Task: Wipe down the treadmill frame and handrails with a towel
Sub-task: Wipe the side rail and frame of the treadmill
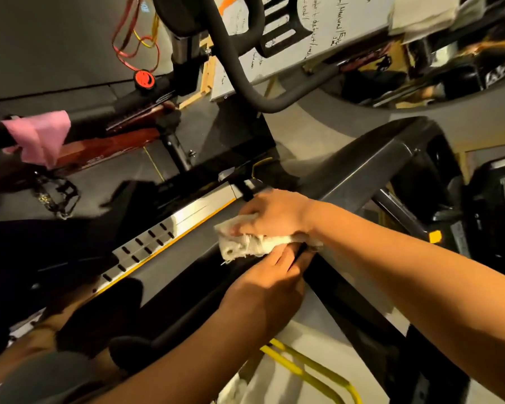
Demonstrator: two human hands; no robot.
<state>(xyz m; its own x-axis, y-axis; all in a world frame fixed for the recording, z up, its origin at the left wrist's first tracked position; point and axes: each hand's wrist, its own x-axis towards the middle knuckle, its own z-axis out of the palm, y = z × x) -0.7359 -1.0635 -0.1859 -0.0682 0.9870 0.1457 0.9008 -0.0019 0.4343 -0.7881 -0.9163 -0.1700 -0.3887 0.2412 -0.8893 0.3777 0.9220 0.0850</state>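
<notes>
The white towel (245, 247) is clasped just right of the picture's centre under the right hand (274, 214). The fingers of this grip are curled down over the bunched cloth and pressed together. The left hand (270, 282) is laid just below it. Its fingers (289, 259) are held straight and close together along a dark edge of the treadmill frame (370, 161), and their tips are hidden under the towel. Whether anything is pinched there cannot be told.

The towel is gathered into a thick strip whose long axis runs roughly left to right. Its ragged end is pointed left and its other end is tucked against the right wrist. It is pressed onto the frame where the silver side rail (164, 237) ends. That rail is slotted, edged with a yellow stripe, and set on a diagonal from lower left up to the hands. A broad dark beam of the frame is carried on from there toward the upper right.

Much of the lower right is covered by both forearms, so the frame beneath them is hidden. Yellow tubing (301, 368) is seen at the bottom edge. A curved black padded handlebar (231, 68) is seen above centre, with a handwritten whiteboard (321, 39) behind it. At upper left are found a red knob (143, 78), red and yellow bands (129, 39), and a pink cloth (38, 135) draped over a black bar. A pedal (62, 196) is seen below the cloth.
</notes>
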